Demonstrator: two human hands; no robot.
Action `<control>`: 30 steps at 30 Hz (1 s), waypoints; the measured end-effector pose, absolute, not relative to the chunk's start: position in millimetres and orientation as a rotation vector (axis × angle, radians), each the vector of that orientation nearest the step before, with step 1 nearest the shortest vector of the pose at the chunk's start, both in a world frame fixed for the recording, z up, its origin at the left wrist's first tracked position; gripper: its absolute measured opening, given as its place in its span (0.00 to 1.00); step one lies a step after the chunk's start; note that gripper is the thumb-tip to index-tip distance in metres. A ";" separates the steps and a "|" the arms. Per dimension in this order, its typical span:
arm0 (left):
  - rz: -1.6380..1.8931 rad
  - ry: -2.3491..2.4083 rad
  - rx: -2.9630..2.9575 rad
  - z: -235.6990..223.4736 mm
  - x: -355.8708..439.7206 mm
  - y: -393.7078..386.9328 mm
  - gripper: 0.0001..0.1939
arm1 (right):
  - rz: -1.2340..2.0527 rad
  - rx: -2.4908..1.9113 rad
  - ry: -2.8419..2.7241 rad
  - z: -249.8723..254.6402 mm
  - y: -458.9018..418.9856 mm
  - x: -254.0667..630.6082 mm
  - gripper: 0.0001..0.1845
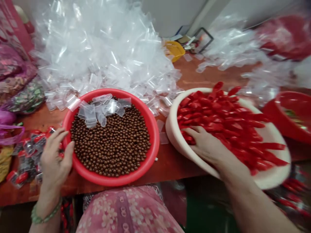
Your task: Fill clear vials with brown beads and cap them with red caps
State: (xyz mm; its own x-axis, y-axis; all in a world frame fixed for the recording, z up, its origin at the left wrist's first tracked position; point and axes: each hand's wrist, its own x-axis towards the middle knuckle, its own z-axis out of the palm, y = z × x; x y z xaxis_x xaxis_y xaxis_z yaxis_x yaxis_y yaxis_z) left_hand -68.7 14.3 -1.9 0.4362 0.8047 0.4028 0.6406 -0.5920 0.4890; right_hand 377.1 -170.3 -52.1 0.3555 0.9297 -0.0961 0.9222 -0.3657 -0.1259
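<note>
- Red basin (114, 180), one, on the desk (167, 168): brown balls (114, 145) inside, a few clear sleeves (100, 111) lying at mixed angles across its far side.
- Red pieces (209, 111), elongated, many: heaped in the white basin (174, 137) just right of the red basin. We note varied long axes; at the heap's right end most lie sideways, tips directed away from the red basin.
- Right hand (204, 142), ours: in the heap's side nearest the red basin, fingers bent among the pieces. Whether its grip pinches any, we cannot tell.
- Left hand (54, 158), ours: at the red basin's left rim, grip spread, thumb apart from fingers.
- Sleeve pile (97, 42), large: behind the red basin.
- Red-capped containers (29, 155), small: left of the red basin.
</note>
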 end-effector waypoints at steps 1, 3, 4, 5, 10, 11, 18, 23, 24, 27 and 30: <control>0.907 1.278 2.419 1.6 -59.2 15.7 0.18 | 0.239 -2.496 -1.755 -53.4 -168.6 381.3 0.13; 0.950 1.271 2.443 8.4 -44.5 19.5 0.14 | 0.157 -2.352 -1.715 -53.0 -165.4 388.1 0.07; 0.960 1.245 2.464 11.2 -39.4 22.2 0.14 | 0.152 -2.276 -1.690 -51.2 -163.9 390.5 0.06; 0.967 1.215 2.486 13.5 -35.3 25.7 0.13 | 0.178 -2.206 -1.662 -48.2 -162.8 392.4 0.07; 0.823 0.950 2.666 22.2 -13.9 52.2 0.16 | 0.423 -2.154 -1.419 -20.7 -163.7 398.2 0.07; 0.746 0.849 2.736 24.4 -6.3 57.9 0.18 | 0.434 -2.177 -1.351 -14.7 -165.3 400.0 0.09; 0.299 0.294 3.124 23.5 72.0 87.2 0.20 | 0.387 -2.120 -0.776 24.3 -167.8 402.8 0.24; 0.210 0.154 3.255 9.7 103.2 90.1 0.19 | 0.458 -1.836 -1.184 55.0 -117.9 339.9 0.16; 0.192 0.135 3.265 8.4 105.1 89.6 0.19 | 0.607 -1.751 -1.364 56.7 -102.7 322.8 0.12; 0.144 0.126 3.279 7.8 105.6 89.8 0.18 | 0.709 -1.600 -1.807 48.6 -59.9 279.0 0.02; 0.110 0.180 3.267 10.0 103.0 94.3 0.15 | 0.561 -1.700 -2.060 28.6 -32.3 256.0 0.10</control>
State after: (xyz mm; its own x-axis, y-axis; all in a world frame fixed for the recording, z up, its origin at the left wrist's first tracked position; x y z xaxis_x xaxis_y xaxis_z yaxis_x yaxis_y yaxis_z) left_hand 103.0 94.3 10.0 0.9918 0.1046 0.0738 0.1135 -0.9853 -0.1276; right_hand 256.0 -32.3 28.6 -0.1724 0.9834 0.0571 0.8187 0.1753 -0.5468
